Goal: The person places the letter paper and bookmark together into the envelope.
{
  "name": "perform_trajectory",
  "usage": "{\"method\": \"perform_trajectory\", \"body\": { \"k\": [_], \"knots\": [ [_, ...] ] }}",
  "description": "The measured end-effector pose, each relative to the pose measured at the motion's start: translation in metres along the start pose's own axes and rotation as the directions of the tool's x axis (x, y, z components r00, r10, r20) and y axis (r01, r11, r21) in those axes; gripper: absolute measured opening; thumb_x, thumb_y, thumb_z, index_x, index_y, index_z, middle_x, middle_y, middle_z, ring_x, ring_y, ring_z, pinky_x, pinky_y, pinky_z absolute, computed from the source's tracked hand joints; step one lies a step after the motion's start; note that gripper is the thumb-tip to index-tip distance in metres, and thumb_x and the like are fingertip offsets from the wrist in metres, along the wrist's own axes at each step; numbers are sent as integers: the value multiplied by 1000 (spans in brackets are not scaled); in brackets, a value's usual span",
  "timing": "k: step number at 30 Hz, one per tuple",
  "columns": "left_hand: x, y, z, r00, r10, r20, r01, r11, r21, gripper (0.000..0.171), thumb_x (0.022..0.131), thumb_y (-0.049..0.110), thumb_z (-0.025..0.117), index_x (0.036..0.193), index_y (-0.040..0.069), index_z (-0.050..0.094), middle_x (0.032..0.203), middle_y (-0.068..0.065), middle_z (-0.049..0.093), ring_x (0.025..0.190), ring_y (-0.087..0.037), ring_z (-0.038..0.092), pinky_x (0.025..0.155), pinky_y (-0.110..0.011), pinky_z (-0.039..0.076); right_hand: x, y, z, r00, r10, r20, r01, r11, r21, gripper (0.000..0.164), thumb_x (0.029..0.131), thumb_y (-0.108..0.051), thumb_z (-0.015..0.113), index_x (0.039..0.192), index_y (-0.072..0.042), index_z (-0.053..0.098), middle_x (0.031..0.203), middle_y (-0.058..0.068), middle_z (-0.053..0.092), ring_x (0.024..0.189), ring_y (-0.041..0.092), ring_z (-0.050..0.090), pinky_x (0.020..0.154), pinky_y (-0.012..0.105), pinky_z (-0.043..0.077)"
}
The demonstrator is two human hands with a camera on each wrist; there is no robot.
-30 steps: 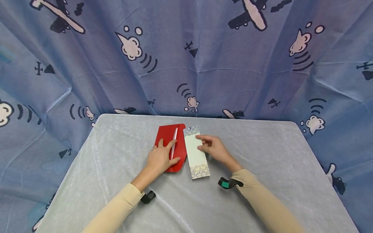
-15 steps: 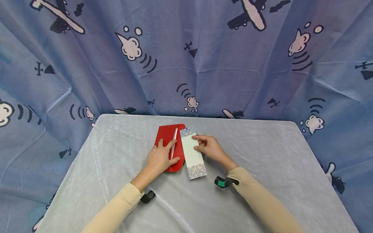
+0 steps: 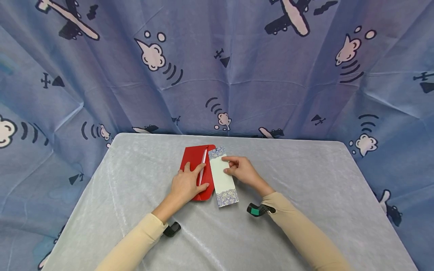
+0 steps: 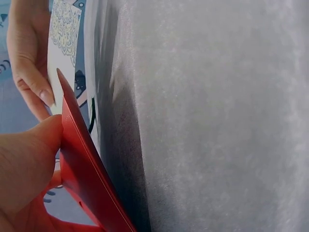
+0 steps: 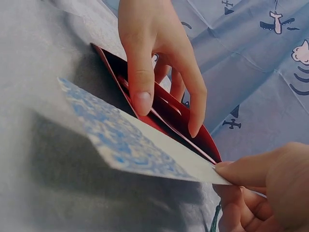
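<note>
My left hand (image 3: 183, 188) holds a red envelope (image 3: 191, 152), its thumb and index finger spread across the mouth. A thin white edge (image 3: 203, 160) shows in the envelope's opening. My right hand (image 3: 245, 171) pinches the right side of a long pale card (image 3: 222, 175) between thumb and fingers. Blue-and-cream lace patterns mark both ends of the card. In the head view the card overlaps the envelope's right edge. In the right wrist view the card (image 5: 130, 140) is tilted in front of the gaping envelope (image 5: 205, 140); whether they touch, I cannot tell.
A grey cloth-covered table (image 3: 305, 180) lies under both hands. Behind it hangs a blue curtain (image 3: 190, 105) printed with planes and clouds. A dark green strand (image 5: 215, 217) hangs below the right hand. Black straps (image 3: 259, 210) sit at the wrists.
My right hand has carried the card a little to the left, so it now covers more of the envelope's right edge. My left hand and the envelope have stayed in place.
</note>
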State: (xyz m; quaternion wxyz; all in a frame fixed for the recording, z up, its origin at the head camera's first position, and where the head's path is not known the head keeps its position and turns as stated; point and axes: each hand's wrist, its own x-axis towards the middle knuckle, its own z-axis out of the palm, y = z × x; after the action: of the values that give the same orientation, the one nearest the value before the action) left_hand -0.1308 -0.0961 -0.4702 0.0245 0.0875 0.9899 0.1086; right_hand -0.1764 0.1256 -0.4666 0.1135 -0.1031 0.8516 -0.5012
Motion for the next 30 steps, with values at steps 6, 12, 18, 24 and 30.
{"method": "perform_trajectory", "body": {
  "k": [6,12,18,24,30],
  "knots": [
    [1,-1,0,1000,-10,11,10,1000,-5,77,80,52,75,148,30,45,145,-26,48,106,-43,63,82,-48,60,2,-3,-1,1000,2,0,-2,1000,2,41,86,-4,71,127,-4,66,81,2,49,62,10,40,52,19,31],
    [1,-1,1,1000,-8,14,8,1000,-4,77,80,53,75,148,30,45,145,-26,48,108,-44,62,83,-49,60,5,-5,-1,1000,16,-10,-16,1000,-4,41,86,-4,71,127,-4,66,81,2,50,62,11,41,52,19,31],
    [1,-1,1,1000,-8,17,8,1000,4,77,80,53,74,148,30,45,145,-25,48,108,-43,62,83,-48,60,8,-6,0,999,33,-24,-33,999,-23,41,86,-4,71,126,-4,67,79,2,49,61,11,39,52,20,31],
    [1,-1,0,1000,-8,22,8,1000,8,77,80,53,74,148,30,45,144,-25,48,107,-42,63,83,-47,60,11,-14,2,998,46,-42,-48,997,-67,39,84,-4,73,123,-4,69,74,0,50,59,10,39,53,20,32],
    [1,-1,-1,1000,-4,21,4,1000,0,77,80,52,75,148,30,45,144,-26,48,108,-44,62,83,-49,60,12,-22,1,997,71,-43,-75,994,-84,38,83,-2,72,121,-2,70,72,-1,49,61,11,39,55,22,32]
  ]
}}
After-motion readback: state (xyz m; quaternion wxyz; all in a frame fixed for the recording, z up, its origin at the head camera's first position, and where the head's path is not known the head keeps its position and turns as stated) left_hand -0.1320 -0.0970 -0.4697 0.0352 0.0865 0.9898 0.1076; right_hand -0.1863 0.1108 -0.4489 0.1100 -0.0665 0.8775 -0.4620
